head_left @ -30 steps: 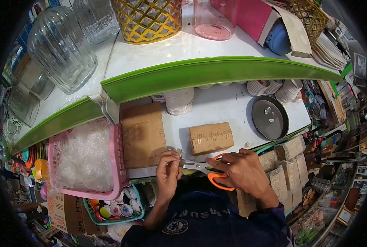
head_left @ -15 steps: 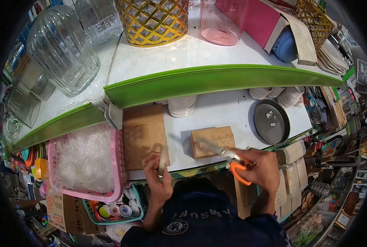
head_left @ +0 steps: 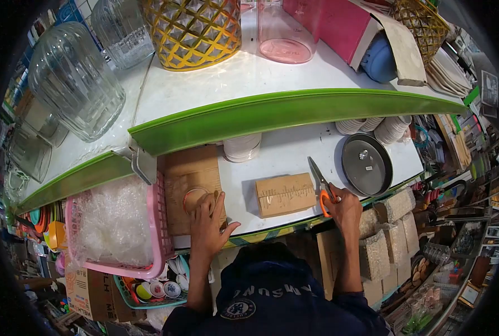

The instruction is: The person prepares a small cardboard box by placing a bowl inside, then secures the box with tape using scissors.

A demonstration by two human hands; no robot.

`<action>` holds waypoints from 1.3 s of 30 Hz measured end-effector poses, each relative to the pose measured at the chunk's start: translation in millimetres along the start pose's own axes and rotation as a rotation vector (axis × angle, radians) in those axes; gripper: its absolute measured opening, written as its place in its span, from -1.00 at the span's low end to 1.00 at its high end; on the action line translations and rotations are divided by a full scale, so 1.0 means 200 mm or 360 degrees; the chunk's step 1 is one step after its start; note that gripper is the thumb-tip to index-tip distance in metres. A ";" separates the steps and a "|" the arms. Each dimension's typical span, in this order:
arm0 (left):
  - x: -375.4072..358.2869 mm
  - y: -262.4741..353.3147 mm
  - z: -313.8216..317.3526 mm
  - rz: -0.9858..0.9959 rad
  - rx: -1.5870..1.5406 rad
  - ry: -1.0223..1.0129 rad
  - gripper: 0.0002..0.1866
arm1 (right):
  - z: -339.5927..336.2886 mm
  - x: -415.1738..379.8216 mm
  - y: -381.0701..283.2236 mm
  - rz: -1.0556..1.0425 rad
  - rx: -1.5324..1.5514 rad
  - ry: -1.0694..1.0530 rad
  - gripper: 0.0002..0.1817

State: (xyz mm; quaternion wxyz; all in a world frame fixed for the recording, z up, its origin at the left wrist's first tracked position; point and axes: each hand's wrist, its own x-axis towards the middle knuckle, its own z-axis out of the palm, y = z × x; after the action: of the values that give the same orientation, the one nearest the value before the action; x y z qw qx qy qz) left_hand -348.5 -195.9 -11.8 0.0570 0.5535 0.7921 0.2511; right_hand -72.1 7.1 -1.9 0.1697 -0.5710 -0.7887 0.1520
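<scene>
My left hand point(head_left: 208, 224) lies over a flat piece of cardboard point(head_left: 176, 168), fingers stretched and thumb spread. Beneath its fingertips, partly covered, is a roll of tape point(head_left: 187, 200) lying flat. In my right hand point(head_left: 344, 210) are scissors point(head_left: 319, 175) with orange handles, held low at the shelf surface, blades pointing away from me. Between my hands sits a small brown cardboard box point(head_left: 285, 195) with tape across it. The scissors are just to the right of that box.
A round dark pan point(head_left: 367, 162) lies right of the scissors. Stacked white bowls point(head_left: 242, 148) stand behind the box. A green-edged upper shelf point(head_left: 294, 112) overhangs the work surface. On the left is a pink basket point(head_left: 159, 224) with bubble wrap; wrapped packages point(head_left: 375, 255) stand at lower right.
My left hand has put the tape roll down on the cardboard and its fingers have opened. My right hand has lowered the scissors beside the box, and the blades now point away from me.
</scene>
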 end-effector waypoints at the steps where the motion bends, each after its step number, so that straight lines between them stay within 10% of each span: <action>1: 0.00 0.01 -0.01 -0.0034 0.0006 -0.0079 -0.09 | 0.01 0.00 0.00 -0.0003 -0.0042 -0.0002 -0.47; 33: 0.08 0.36 0.19 0.0434 -0.0936 0.0441 0.01 | -0.01 -0.07 -0.08 -0.0218 0.0161 0.0385 -0.75; 39: 0.11 0.41 0.20 0.0504 -0.0907 0.0477 0.03 | -0.18 -0.18 -0.22 -0.0446 0.1444 -0.0425 -0.84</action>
State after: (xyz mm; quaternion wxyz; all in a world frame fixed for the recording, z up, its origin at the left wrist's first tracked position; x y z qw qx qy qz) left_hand -273.2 -141.1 -4.7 0.0527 0.5882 0.5942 0.5461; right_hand -82.5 -38.9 46.3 0.3175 -0.3034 -0.7271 0.5278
